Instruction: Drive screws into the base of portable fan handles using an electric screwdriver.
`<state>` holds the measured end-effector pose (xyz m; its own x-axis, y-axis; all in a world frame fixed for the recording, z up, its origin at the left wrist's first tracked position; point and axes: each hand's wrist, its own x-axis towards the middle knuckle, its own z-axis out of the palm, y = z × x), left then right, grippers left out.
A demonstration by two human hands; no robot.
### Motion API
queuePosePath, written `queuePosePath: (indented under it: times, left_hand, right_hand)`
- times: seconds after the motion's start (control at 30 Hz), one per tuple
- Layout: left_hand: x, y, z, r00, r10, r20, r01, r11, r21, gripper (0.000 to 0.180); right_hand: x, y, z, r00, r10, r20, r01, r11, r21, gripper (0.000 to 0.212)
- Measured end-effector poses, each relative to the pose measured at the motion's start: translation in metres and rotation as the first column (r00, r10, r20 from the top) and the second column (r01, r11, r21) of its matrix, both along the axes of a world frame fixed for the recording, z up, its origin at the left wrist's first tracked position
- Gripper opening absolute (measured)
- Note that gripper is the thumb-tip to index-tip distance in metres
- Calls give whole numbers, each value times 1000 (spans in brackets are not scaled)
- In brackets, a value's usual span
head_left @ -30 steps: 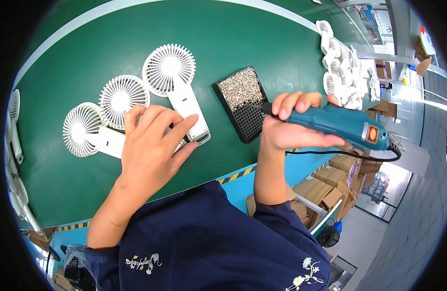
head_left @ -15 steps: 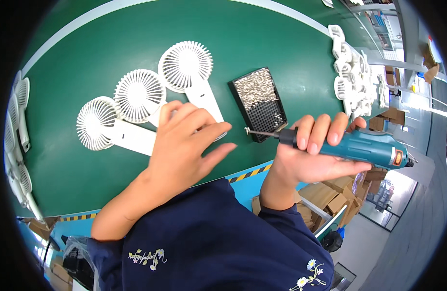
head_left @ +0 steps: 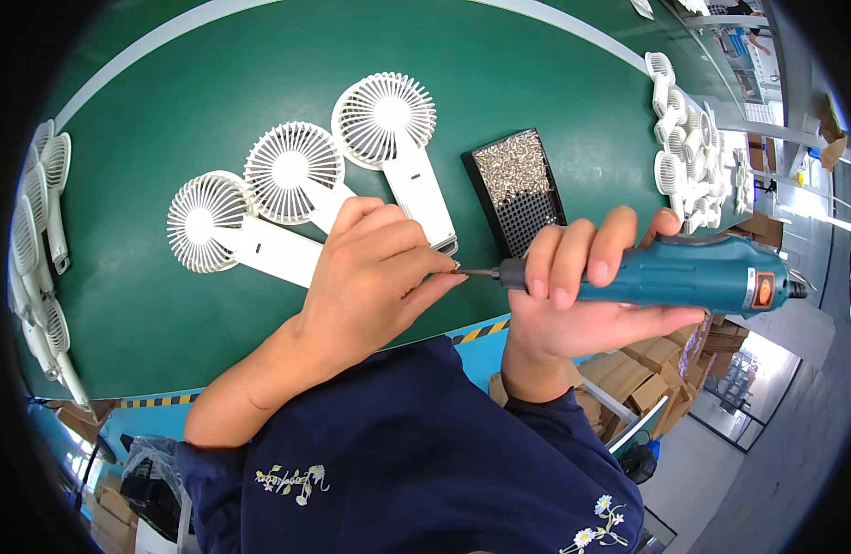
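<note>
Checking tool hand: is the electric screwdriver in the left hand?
No, the right hand holds the electric screwdriver; the left hand is at the tip of its bit.

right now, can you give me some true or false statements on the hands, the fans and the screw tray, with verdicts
1. The right hand holds a power screwdriver. True.
2. Both hands hold power screwdrivers. False: the left hand pinches at the tip of the bit.
3. Screws cover only part of the black tray. True.
4. Only three fans are in view. False: besides the three white fans near the left hand, more lie along both sides.
</note>
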<state>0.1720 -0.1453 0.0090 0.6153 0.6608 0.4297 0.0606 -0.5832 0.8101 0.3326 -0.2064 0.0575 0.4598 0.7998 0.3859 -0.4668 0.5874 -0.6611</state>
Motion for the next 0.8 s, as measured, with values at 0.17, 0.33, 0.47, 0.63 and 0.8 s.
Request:
queuePosePath:
  times: [0.17,0.33,0.47,0.63,0.8]
  left_hand:
    - [-10,6,5,993,50,-106,-42,996,82,21]
    - [-20,6,-2,983,103,-150,-84,988,130,21]
    - [-17,2,-6,979,123,-160,-99,984,151,21]
    - [-20,0,-8,974,125,-190,-93,981,168,20]
    - [-20,-1,-6,964,103,-245,-62,983,172,12]
  right_hand:
    - [-20,7,-9,983,95,158,-125,974,188,83]
    - [-34,7,-15,964,141,226,-174,976,131,71]
    - [-32,2,-14,941,144,305,-171,983,63,67]
    - [-28,6,-21,927,156,342,-185,981,52,84]
    - [-28,7,-27,921,168,352,-197,979,49,84]
